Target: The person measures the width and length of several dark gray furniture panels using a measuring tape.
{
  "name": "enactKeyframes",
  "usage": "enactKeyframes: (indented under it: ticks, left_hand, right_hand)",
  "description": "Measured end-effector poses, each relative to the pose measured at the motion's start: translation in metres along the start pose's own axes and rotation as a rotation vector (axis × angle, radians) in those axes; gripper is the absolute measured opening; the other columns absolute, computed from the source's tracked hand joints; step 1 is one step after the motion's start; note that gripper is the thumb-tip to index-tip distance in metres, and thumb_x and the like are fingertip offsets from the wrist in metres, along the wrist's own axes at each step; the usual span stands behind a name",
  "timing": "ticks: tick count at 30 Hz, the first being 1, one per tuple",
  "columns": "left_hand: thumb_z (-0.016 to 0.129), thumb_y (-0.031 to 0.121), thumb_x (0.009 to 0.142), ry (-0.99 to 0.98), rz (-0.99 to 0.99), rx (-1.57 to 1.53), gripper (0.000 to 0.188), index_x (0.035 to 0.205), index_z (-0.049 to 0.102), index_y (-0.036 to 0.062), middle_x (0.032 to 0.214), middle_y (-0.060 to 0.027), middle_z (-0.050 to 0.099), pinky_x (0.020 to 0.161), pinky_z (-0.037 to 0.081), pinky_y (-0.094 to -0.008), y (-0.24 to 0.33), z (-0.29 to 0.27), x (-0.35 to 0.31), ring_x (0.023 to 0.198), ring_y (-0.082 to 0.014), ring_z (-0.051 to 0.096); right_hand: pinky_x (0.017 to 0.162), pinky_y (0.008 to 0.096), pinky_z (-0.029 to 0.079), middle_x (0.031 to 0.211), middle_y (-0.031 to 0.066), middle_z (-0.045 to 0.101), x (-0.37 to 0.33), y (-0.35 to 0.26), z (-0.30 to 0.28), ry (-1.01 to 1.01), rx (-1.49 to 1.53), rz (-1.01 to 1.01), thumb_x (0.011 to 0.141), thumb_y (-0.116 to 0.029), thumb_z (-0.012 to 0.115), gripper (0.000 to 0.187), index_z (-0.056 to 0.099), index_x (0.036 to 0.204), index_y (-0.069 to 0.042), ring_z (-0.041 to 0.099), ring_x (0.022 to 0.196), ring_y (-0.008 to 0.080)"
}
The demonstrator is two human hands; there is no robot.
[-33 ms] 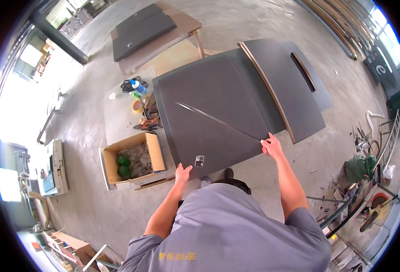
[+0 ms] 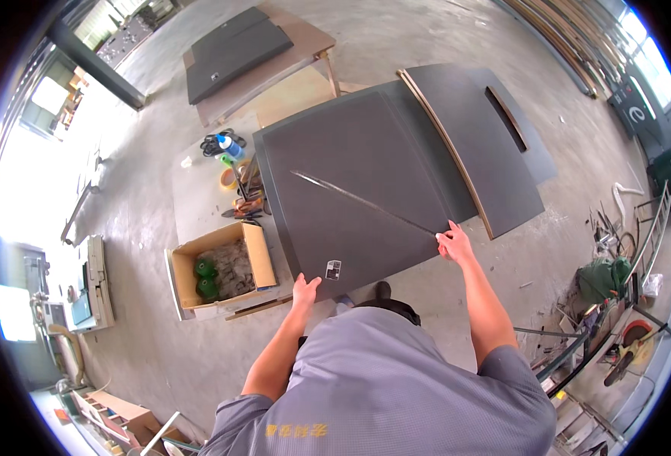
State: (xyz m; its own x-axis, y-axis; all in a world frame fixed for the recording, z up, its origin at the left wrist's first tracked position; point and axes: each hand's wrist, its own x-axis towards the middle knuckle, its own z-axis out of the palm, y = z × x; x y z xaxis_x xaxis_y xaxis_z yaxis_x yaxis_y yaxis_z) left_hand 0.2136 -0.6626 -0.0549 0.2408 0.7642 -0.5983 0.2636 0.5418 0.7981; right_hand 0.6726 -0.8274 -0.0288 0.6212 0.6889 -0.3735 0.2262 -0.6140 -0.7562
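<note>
A large dark grey panel [image 2: 358,167] lies flat in front of me, with a small black-and-white label [image 2: 334,270] near its front left corner. At that corner my left hand [image 2: 306,289] grips the panel's edge, thumb on top; the fingers underneath are hidden. My right hand [image 2: 453,243] pinches one end of a long, thin, dark strip [image 2: 366,201] by the panel's front right edge. The strip runs diagonally across the panel toward the far left, its far end shining. What material the strip is made of I cannot tell.
Left of the panel stands an open cardboard box [image 2: 256,254] holding green rolls [image 2: 207,280] and grey scraps. Pliers [image 2: 245,207], tape [image 2: 229,178] and a blue-capped bottle [image 2: 230,144] lie beyond. More dark panels [image 2: 480,144] overlap at right; others [image 2: 236,53] rest on a back table [image 2: 305,38].
</note>
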Motion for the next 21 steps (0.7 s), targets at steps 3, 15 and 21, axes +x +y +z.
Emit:
enactKeyframes:
  ticks: [3, 15, 21]
  left_hand:
    - [0.068, 0.007, 0.088, -0.012, 0.051, -0.025, 0.041, 0.125, 0.052, -0.002, 0.117, -0.0125, 0.065, 0.091, 0.051, -0.0341, -0.002, -0.002, 0.008, 0.106, -0.0205, 0.063]
    - [0.088, 0.021, 0.067, -0.089, 0.298, 1.018, 0.126, 0.16, 0.003, 0.0145, 0.156, -0.0401, 0.01, 0.117, 0.032, -0.0472, 0.02, 0.013, -0.042, 0.146, -0.0506, 0.022]
    - [0.086, 0.021, 0.069, 0.007, 0.361, 1.13, 0.119, 0.16, 0.01, 0.0173, 0.152, -0.0338, 0.022, 0.111, 0.039, -0.0476, 0.0, 0.004, -0.036, 0.137, -0.0486, 0.037]
  right_hand:
    - [0.117, 0.0392, 0.031, 0.156, 0.0189, 0.037, 0.002, 0.001, -0.004, -0.02, -0.048, -0.009, 0.087, -0.034, 0.07, 0.031, 0.074, 0.087, -0.003, 0.025, 0.151, 0.0343]
    - [0.061, 0.0256, 0.048, 0.096, 0.0017, 0.069, 0.011, 0.019, -0.03, -0.152, 0.498, 0.233, 0.091, -0.031, 0.072, 0.044, 0.068, 0.119, 0.003, 0.059, 0.069, 0.0073]
    - [0.08, 0.0289, 0.05, 0.116, 0.0084, 0.07, 0.015, 0.018, -0.021, -0.148, 0.406, 0.179, 0.089, -0.031, 0.072, 0.044, 0.071, 0.115, 0.004, 0.063, 0.085, 0.0096]
